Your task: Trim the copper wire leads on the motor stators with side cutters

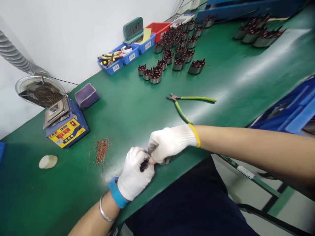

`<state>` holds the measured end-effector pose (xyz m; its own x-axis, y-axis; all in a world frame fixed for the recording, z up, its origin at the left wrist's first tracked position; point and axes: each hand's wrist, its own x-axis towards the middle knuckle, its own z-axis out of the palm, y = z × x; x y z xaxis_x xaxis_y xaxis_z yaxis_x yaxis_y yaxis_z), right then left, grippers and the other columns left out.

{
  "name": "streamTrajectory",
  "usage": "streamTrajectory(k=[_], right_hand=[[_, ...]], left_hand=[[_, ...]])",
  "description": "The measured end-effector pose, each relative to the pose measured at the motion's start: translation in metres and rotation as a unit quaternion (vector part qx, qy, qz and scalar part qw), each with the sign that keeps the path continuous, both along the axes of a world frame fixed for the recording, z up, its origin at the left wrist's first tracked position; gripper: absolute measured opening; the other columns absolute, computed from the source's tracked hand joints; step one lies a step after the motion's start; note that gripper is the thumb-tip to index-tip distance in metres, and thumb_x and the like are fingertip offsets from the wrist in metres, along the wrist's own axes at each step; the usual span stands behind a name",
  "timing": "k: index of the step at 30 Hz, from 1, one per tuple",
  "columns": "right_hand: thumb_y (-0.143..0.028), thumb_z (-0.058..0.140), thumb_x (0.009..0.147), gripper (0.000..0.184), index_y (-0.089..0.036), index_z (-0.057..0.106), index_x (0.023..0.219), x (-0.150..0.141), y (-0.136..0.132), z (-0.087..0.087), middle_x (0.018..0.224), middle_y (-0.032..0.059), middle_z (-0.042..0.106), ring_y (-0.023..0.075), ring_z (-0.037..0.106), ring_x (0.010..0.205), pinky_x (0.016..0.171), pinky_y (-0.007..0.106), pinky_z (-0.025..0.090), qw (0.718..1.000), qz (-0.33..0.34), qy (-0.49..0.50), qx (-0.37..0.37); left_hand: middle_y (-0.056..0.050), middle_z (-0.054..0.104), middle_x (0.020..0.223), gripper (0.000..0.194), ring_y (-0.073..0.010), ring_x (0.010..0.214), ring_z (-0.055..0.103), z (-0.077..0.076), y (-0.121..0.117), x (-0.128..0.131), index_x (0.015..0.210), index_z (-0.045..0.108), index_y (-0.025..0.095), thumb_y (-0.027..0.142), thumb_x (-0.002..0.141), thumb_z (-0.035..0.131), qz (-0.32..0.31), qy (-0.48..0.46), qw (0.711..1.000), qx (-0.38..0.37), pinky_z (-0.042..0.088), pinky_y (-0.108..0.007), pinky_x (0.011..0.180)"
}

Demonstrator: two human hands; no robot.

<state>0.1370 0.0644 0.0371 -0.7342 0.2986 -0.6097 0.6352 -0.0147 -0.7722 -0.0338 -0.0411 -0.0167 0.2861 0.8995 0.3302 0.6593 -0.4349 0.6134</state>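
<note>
My left hand (135, 175), in a white glove with a blue wristband below it, is wrapped around a small wound motor stator (144, 165). Only the stator's dark core and a little copper show between the fingers. Against it, my right hand (168, 144), gloved in white with a yellow cuff, has its fingers pinched together at the stator's edge. A bare fingertip pokes out of that glove; whatever lies in the pinch is hidden. Green-handled cutting pliers (180, 98) lie with spread handles just beyond my right hand. Left of my hands is a pile of cut copper wire pieces (101, 151).
Several more stators (179, 62) stand in rows at the back, with another group (261, 34) at the far right. A blue-yellow solder pot (67, 126) sits left, near a purple bin (86, 95) and a pale round pad (48, 162). Blue trays (114, 67) line the wall.
</note>
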Motion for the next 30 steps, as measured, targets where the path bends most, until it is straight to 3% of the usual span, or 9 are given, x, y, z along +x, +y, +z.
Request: streamTrajectory(k=[3, 6, 16, 19, 21, 23, 25, 27, 30], right_hand=[[-0.026, 0.066, 0.073, 0.013, -0.015, 0.064, 0.066, -0.010, -0.006, -0.010, 0.054, -0.0004, 0.064, 0.0139, 0.064, 0.056, 0.055, 0.023, 0.055, 0.996, -0.034, 0.002, -0.081], [-0.024, 0.062, 0.077, 0.017, -0.014, 0.062, 0.064, -0.011, -0.012, -0.015, 0.055, -0.0010, 0.064, 0.0117, 0.063, 0.052, 0.055, 0.022, 0.056, 0.991, -0.052, 0.034, -0.114], [-0.024, 0.058, 0.075, 0.013, -0.016, 0.062, 0.066, -0.005, -0.027, -0.017, 0.053, 0.0004, 0.064, 0.0139, 0.064, 0.053, 0.055, 0.023, 0.053, 0.993, -0.109, 0.039, -0.037], [-0.024, 0.054, 0.074, 0.013, -0.017, 0.060, 0.065, -0.003, -0.033, -0.016, 0.059, 0.0003, 0.066, 0.0133, 0.063, 0.054, 0.054, 0.022, 0.051, 0.994, -0.103, 0.043, 0.002], [-0.025, 0.052, 0.074, 0.013, -0.018, 0.059, 0.066, -0.001, -0.040, -0.016, 0.063, -0.0002, 0.067, 0.0130, 0.063, 0.055, 0.054, 0.022, 0.048, 0.993, -0.099, 0.034, 0.047], [-0.027, 0.051, 0.075, 0.014, -0.019, 0.059, 0.068, 0.002, -0.047, -0.016, 0.065, -0.0007, 0.067, 0.0131, 0.061, 0.056, 0.053, 0.022, 0.045, 0.989, -0.095, 0.029, 0.108], [-0.028, 0.049, 0.077, 0.016, -0.019, 0.060, 0.069, 0.006, -0.053, -0.017, 0.064, -0.0011, 0.066, 0.0132, 0.060, 0.057, 0.052, 0.022, 0.042, 0.982, -0.096, 0.045, 0.158], [-0.029, 0.048, 0.078, 0.018, -0.019, 0.061, 0.069, 0.011, -0.058, -0.018, 0.064, -0.0012, 0.065, 0.0127, 0.058, 0.057, 0.052, 0.022, 0.040, 0.974, -0.110, 0.080, 0.184], [-0.030, 0.049, 0.079, 0.020, -0.018, 0.062, 0.069, 0.018, -0.064, -0.021, 0.063, -0.0008, 0.064, 0.0121, 0.056, 0.057, 0.053, 0.022, 0.040, 0.964, -0.139, 0.126, 0.191]], left_hand=[[-0.003, 0.057, 0.080, 0.011, -0.0176, 0.076, 0.052, -0.001, 0.000, 0.000, 0.075, 0.047, 0.021, 0.013, 0.080, 0.053, 0.005, -0.004, 1.000, -0.008, 0.043, -0.033, 0.068], [-0.004, 0.056, 0.084, 0.011, -0.0181, 0.078, 0.053, -0.003, -0.001, 0.000, 0.077, 0.047, 0.021, 0.013, 0.077, 0.054, 0.010, -0.016, 1.000, -0.016, 0.044, -0.033, 0.069], [-0.007, 0.054, 0.095, 0.015, -0.0202, 0.087, 0.055, -0.002, -0.003, 0.001, 0.081, 0.046, 0.020, 0.010, 0.074, 0.055, 0.025, -0.043, 0.998, -0.044, 0.047, -0.038, 0.078], [-0.011, 0.050, 0.115, 0.044, -0.0256, 0.105, 0.053, 0.000, -0.009, -0.005, 0.106, 0.047, 0.019, 0.011, 0.065, 0.061, 0.000, -0.067, 0.995, -0.075, 0.045, -0.045, 0.092], [-0.015, 0.043, 0.129, 0.077, -0.0294, 0.114, 0.050, -0.001, -0.011, -0.012, 0.132, 0.033, 0.018, 0.015, 0.062, 0.065, -0.045, -0.100, 0.986, -0.126, 0.042, -0.049, 0.099], [-0.016, 0.040, 0.135, 0.089, -0.0305, 0.117, 0.049, -0.003, -0.010, -0.019, 0.143, 0.019, 0.019, 0.031, 0.070, 0.067, -0.073, -0.168, 0.968, -0.170, 0.043, -0.048, 0.099], [-0.016, 0.039, 0.137, 0.082, -0.0297, 0.114, 0.052, -0.002, -0.005, -0.026, 0.141, 0.024, 0.021, 0.058, 0.077, 0.060, -0.046, -0.266, 0.946, -0.178, 0.046, -0.045, 0.095], [-0.016, 0.044, 0.135, 0.083, -0.0250, 0.099, 0.058, 0.004, 0.000, -0.032, 0.135, 0.034, 0.022, 0.077, 0.075, 0.050, 0.009, -0.333, 0.924, -0.191, 0.052, -0.038, 0.080], [-0.012, 0.063, 0.103, 0.076, -0.0131, 0.057, 0.057, 0.021, 0.001, -0.034, 0.127, 0.046, 0.017, 0.076, 0.079, 0.047, 0.018, -0.302, 0.876, -0.376, 0.041, -0.023, 0.044]])
